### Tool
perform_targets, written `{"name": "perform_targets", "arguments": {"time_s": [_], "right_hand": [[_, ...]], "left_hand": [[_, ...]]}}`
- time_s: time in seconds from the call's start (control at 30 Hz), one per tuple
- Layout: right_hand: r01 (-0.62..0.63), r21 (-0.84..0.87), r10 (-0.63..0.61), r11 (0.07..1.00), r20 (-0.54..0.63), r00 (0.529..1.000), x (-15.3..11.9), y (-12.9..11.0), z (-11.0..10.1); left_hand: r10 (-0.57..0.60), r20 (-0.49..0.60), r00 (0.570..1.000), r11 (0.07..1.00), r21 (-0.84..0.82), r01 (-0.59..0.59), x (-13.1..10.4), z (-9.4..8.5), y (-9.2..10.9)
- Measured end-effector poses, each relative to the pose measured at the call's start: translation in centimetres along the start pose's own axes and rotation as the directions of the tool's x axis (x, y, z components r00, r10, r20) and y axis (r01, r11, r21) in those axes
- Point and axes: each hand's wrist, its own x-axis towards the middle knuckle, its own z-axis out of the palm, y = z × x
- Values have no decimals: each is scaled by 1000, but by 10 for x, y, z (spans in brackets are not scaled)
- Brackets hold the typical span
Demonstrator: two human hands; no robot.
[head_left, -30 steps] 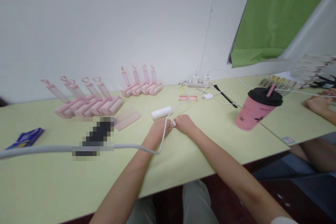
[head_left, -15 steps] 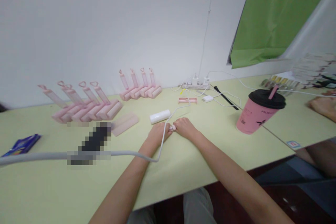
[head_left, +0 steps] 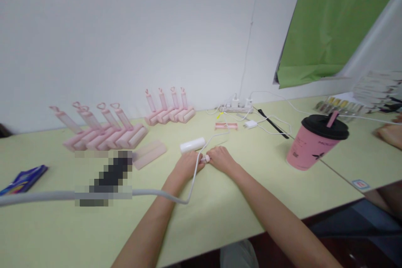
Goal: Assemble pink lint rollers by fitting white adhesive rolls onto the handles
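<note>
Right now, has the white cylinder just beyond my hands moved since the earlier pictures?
No, no visible move either way: against the power strip, the white cylinder keeps its place, nearer you and to the left.

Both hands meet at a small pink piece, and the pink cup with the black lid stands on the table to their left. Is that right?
The left hand and right hand do meet at a small pink piece, but the side is wrong: the head view shows the pink cup, black lid on, standing on the table to their right.
</note>
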Motion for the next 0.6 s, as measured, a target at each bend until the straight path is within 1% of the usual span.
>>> {"name": "perform_targets", "arguments": {"time_s": [0.17, 0.37, 0.53, 0.6], "right_hand": [[-52, 25, 51, 998, 10, 999, 1, -2, 3], [-65, 32, 65, 997, -11, 998, 2, -1, 5], [-109, 7, 109, 994, -2, 994, 4, -1, 5], [-115, -2, 115, 993, -13, 993, 4, -1, 5]], "left_hand": [[-9, -6, 1000, 1000, -8, 9, 0, -1, -2], [0, -27, 1000, 999, -51, -2, -1, 1, -4], [-66, -38, 997, 995, -76, 63, 2, 7, -5], [-75, -40, 996, 994, -79, 72, 3, 9, -5]]}}
